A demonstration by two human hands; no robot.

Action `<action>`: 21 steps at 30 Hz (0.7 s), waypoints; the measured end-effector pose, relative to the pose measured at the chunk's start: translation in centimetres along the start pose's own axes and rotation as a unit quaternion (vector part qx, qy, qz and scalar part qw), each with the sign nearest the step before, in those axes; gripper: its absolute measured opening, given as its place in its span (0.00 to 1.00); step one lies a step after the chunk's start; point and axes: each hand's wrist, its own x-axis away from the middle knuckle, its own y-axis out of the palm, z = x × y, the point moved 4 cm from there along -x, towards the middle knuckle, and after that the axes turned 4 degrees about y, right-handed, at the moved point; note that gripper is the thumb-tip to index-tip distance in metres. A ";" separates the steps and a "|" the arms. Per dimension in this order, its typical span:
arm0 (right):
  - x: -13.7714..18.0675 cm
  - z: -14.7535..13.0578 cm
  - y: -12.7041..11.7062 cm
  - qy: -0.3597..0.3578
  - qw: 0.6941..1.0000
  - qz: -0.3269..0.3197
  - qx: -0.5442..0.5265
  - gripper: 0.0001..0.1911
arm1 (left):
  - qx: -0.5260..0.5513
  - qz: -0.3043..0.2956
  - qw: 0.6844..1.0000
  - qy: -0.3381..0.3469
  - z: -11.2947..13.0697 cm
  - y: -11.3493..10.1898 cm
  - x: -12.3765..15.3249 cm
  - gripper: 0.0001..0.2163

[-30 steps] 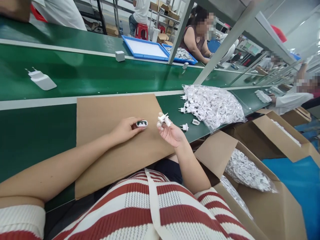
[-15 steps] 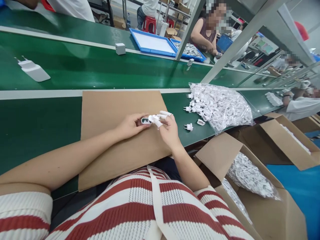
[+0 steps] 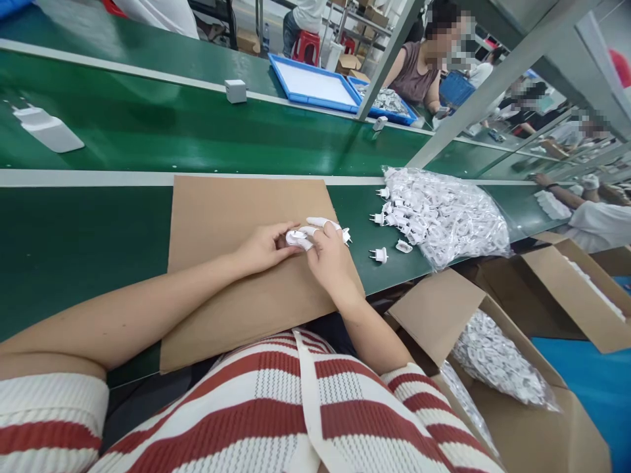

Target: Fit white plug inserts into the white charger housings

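Note:
My left hand is closed around a small white charger housing above the cardboard sheet. White finger cots cover fingertips of my right hand, whose fingers are bent and reach to the housing's right end. A white plug piece with prongs pointing right sticks out past the right hand's fingers, which seem to grip it. Fingers partly hide the housing's end. Right of the sheet, a loose plug piece and a small white cap lie on the green bench, near a clear bag of plug pieces.
Under my hands lies the cardboard sheet. Beyond it, the green belt carries a white charger and a white block. An open carton with bagged parts stands at lower right. Blue trays and co-workers are across the belt.
My right hand has turned, and a pronged plug piece now shows at its right side. The housing's open end, visible before, is now mostly covered. The whole view has shifted slightly.

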 end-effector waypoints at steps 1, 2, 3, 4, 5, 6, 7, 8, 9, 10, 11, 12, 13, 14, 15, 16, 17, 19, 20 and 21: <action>0.0 0.0 0.0 0.000 1.000 -0.002 0.001 0.19 | -0.001 -0.001 1.000 0.003 0.0 0.0 0.0 0.31; 0.0 0.0 0.0 0.000 1.000 -0.005 0.004 0.19 | -0.001 -0.002 1.000 0.005 0.0 0.0 0.0 0.31; 0.0 0.0 0.0 0.001 1.000 -0.009 0.009 0.19 | -0.001 -0.003 1.000 0.006 0.0 0.0 0.0 0.31; -0.1 0.0 0.0 0.002 1.000 -0.011 0.015 0.19 | -0.001 -0.003 1.000 0.007 0.0 0.0 0.0 0.30; -0.1 0.0 0.0 0.002 1.000 -0.013 0.022 0.19 | 0.000 -0.002 1.000 0.007 0.0 0.0 0.0 0.30; -0.1 -0.1 0.0 0.000 1.000 -0.013 0.028 0.20 | 0.000 -0.002 1.000 0.007 0.0 0.0 0.0 0.30; -0.1 -0.1 0.0 -0.003 0.999 -0.011 0.033 0.20 | 0.001 -0.003 1.000 0.007 0.0 0.0 0.0 0.30; -0.1 -0.2 0.0 -0.007 0.999 -0.008 0.034 0.21 | 0.002 -0.002 1.000 0.006 0.0 0.0 -0.1 0.30; -0.1 -0.2 0.0 -0.011 0.999 -0.003 0.034 0.21 | 0.002 -0.001 1.000 0.005 0.0 -0.1 -0.1 0.29; -0.1 -0.3 0.0 -0.013 0.999 0.003 0.031 0.21 | 0.003 0.000 1.000 0.002 0.0 -0.1 -0.1 0.29; 0.0 -0.3 -0.1 -0.015 0.999 0.010 0.028 0.21 | 0.004 0.000 1.000 0.000 0.0 -0.1 -0.1 0.29; 0.0 -0.3 -0.1 -0.017 0.999 0.016 0.025 0.20 | 0.004 0.001 1.000 -0.003 0.0 -0.1 -0.1 0.29; 0.0 -0.3 -0.1 -0.018 0.999 0.020 0.023 0.20 | 0.004 0.000 1.000 -0.005 0.0 -0.1 -0.1 0.30; 0.0 -0.3 -0.1 -0.020 0.999 0.021 0.024 0.20 | 0.003 0.000 1.000 -0.005 0.0 -0.1 -0.1 0.30; 0.0 -0.4 -0.1 -0.021 0.999 0.020 0.026 0.20 | 0.001 -0.001 1.000 -0.004 0.0 -0.1 -0.1 0.30; 0.0 -0.4 -0.1 -0.021 0.999 0.017 0.030 0.20 | -0.001 -0.001 1.000 -0.002 0.0 -0.1 -0.1 0.30; -0.1 -0.4 0.0 -0.017 0.999 0.012 0.033 0.20 | -0.003 -0.001 1.000 0.001 0.0 -0.1 -0.1 0.29; -0.1 -0.4 0.0 -0.012 0.999 0.002 0.039 0.19 | -0.005 -0.001 1.000 0.007 0.1 -0.1 0.0 0.30; -0.1 -0.4 0.0 -0.014 0.999 -0.003 0.038 0.19 | -0.006 -0.002 1.000 0.009 0.1 -0.1 0.0 0.30; -0.1 -0.4 -0.1 -0.017 0.999 -0.005 0.036 0.19 | -0.007 -0.004 1.000 0.010 0.2 -0.1 0.0 0.29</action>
